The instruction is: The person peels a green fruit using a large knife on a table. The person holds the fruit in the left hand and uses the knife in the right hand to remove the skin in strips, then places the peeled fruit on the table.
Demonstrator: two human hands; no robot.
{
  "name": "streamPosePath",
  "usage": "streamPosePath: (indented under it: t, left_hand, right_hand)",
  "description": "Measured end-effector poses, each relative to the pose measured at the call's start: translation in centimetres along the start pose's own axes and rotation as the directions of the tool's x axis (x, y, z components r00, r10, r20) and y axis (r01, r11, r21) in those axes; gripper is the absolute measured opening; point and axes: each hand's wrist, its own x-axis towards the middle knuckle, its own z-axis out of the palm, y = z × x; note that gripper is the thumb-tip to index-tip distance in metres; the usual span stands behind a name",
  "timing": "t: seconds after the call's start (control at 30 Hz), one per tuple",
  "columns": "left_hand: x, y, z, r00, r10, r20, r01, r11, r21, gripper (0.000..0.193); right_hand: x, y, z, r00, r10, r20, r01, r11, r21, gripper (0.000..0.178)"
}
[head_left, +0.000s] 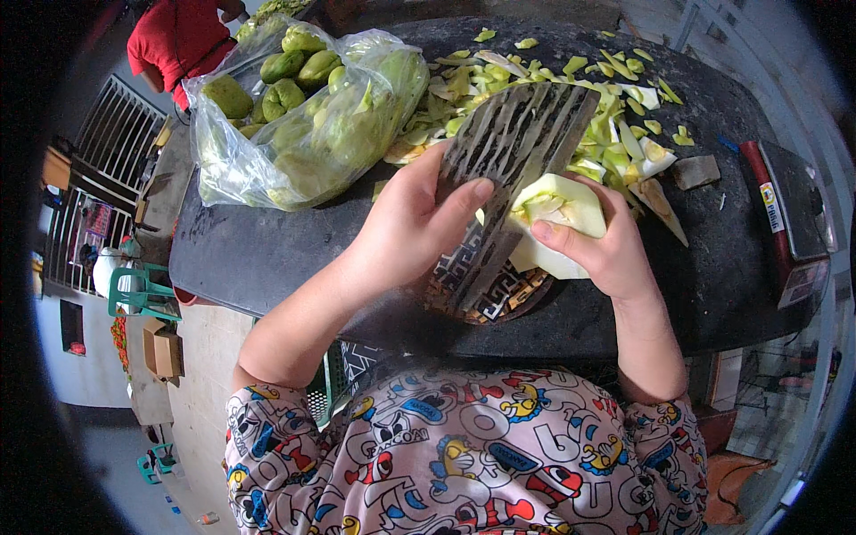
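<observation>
My left hand [419, 209] is closed on a broad, dark, shiny metal blade [522, 134] with streaked markings, its thumb pressed on the blade's face. The blade is tilted, and its handle does not show clearly. My right hand [606, 236] is wrapped round a peeled pale-green chayote [562, 209] with flat cut faces, the thumb resting near its hollowed end. The chayote is right beside the blade; whether they touch I cannot tell. Below both hands lies a round patterned woven mat [526, 299], partly hidden by the blade.
A clear plastic bag [348, 174] of green chayotes stands on the dark table [267, 259] at the left. Peelings [615, 125] are strewn across the far side. A grey block [695, 172] and a dark red-edged case [785, 214] lie right. A person in red [178, 40] is far left.
</observation>
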Motion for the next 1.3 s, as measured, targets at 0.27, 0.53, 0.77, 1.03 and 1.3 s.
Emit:
streamPosePath:
  t: [0.27,0.53,0.77,1.03,1.3]
  left_hand:
    - [0.6,-0.6,1.5,0.995,0.034,-0.099,-0.044,0.994,-0.101,0.019]
    - [1.1,-0.8,1.4,0.989,-0.142,-0.028,0.130,0.955,-0.266,0.026]
    - [1.1,-1.6,2.3,0.982,-0.158,-0.103,0.125,0.953,-0.276,0.034]
    - [1.7,-1.4,1.6,0.984,-0.176,0.015,0.176,0.972,-0.154,0.035]
    - [1.6,-1.6,2.8,0.983,-0.163,-0.081,0.146,0.972,-0.184,0.043]
  right_hand:
    - [0.0,0.9,1.1,0.996,-0.021,-0.084,0.031,0.992,0.122,0.028]
    - [0.3,0.3,0.1,0.995,0.099,-0.015,-0.097,0.988,0.122,0.026]
    - [0.1,1.1,1.3,0.989,0.045,-0.137,-0.016,0.978,0.210,0.025]
    - [0.3,0.3,-0.2,0.995,0.095,0.011,-0.095,0.991,0.095,0.027]
    - [0.0,0.9,1.0,0.987,0.088,-0.134,-0.054,0.969,0.241,0.026]
